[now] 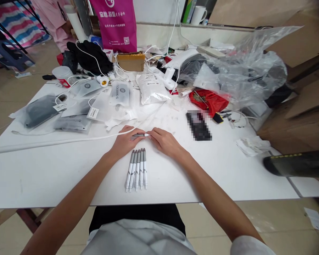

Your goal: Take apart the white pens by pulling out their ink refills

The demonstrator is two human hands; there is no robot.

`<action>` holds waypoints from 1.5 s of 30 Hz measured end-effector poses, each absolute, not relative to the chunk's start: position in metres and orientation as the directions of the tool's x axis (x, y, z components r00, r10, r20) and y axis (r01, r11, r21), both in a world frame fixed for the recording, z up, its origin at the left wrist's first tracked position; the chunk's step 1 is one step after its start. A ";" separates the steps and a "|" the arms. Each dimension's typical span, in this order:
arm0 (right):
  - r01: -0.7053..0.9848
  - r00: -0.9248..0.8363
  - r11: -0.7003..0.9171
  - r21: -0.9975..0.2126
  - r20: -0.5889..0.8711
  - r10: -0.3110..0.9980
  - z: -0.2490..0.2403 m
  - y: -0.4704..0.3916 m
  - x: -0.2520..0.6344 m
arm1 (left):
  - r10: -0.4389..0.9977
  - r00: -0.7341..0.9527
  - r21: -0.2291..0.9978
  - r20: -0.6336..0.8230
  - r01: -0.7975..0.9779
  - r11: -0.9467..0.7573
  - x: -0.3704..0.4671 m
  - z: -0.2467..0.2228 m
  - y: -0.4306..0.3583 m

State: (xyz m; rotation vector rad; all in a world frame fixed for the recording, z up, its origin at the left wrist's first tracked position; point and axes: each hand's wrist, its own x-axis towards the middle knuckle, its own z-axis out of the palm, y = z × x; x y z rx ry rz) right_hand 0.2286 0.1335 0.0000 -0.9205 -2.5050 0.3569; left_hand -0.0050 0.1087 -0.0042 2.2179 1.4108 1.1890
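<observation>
Light grey shirt fabric (138,237) is seen at the bottom of the view, with black cloth showing between it and the near edge of the white counter (215,177). Both bare forearms are extended over that edge.

A grey-and-white pen (139,135) is held roughly level between the hands, near the middle of the counter. Its grey part is pinched between the thumb and fingers of the left hand (124,142); its white end is pinched by the right hand (164,142). The fingertips of the two hands are brought close together.

Five pens (136,170) are laid side by side on the counter, just nearer the wearer than the held pen. Their grey ends are pointed away from the wearer, and their white ends are slightly fanned.

A white cord (61,141) is run from the left edge of the view towards the left hand; whether that hand is touched by it cannot be told. To the right of the hands, a dark rectangular object (199,127) is noted, its surface obscured by pixelation. Beyond it, a red plastic bag (215,102) is found, with crumpled clear plastic (266,74) heaped behind.

On the left, dark items are contained in translucent packets (39,111). A white parcel (152,90) is placed beyond the hands, and a small cardboard box (130,63) is positioned behind it, in front of a magenta bag (118,26).
</observation>
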 end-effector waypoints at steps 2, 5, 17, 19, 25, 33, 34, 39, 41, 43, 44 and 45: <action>0.543 -0.654 0.713 -0.443 0.310 0.690 0.001 0.132 0.228 | 0.853 0.186 0.597 0.487 0.642 -0.481 -0.005 -0.004 0.109; 0.554 -0.650 0.707 -0.440 0.302 0.697 0.002 0.130 0.227 | 0.848 0.191 0.599 0.495 0.631 -0.492 -0.005 -0.005 0.109; 0.549 -0.657 0.720 -0.425 0.312 0.686 0.006 0.130 0.228 | 0.792 0.228 0.558 0.566 0.602 -0.572 -0.007 -0.007 0.112; 0.539 -0.637 0.695 -0.475 0.310 0.706 0.006 0.130 0.228 | 0.795 0.228 0.563 0.562 0.598 -0.570 -0.006 -0.007 0.111; 0.520 -0.653 0.713 -0.471 0.320 0.687 0.005 0.131 0.229 | 0.805 0.229 0.582 0.547 0.587 -0.563 -0.006 -0.005 0.112; 0.503 -0.633 0.718 -0.482 0.360 0.685 0.006 0.132 0.229 | 0.813 0.225 0.571 0.537 0.612 -0.547 -0.006 -0.004 0.111; 0.513 -0.623 0.722 -0.465 0.377 0.686 0.005 0.133 0.230 | 0.820 0.222 0.565 0.528 0.629 -0.534 -0.007 -0.003 0.112; 0.586 -0.558 0.710 -0.390 0.440 0.703 0.001 0.139 0.231 | 0.841 0.216 0.569 0.496 0.652 -0.502 -0.012 0.003 0.115; 0.596 -0.563 0.702 -0.391 0.420 0.712 0.000 0.141 0.232 | 0.830 0.201 0.585 0.521 0.624 -0.518 -0.013 0.002 0.116; 0.591 -0.566 0.691 -0.417 0.396 0.723 -0.001 0.141 0.233 | 0.822 0.175 0.596 0.542 0.610 -0.523 -0.013 0.002 0.117; 0.588 -0.559 0.684 -0.432 0.394 0.730 -0.001 0.141 0.233 | 0.827 0.162 0.603 0.539 0.611 -0.513 -0.014 0.002 0.118; 0.586 -0.546 0.677 -0.444 0.401 0.736 0.000 0.142 0.234 | 0.837 0.148 0.615 0.526 0.614 -0.495 -0.014 0.002 0.118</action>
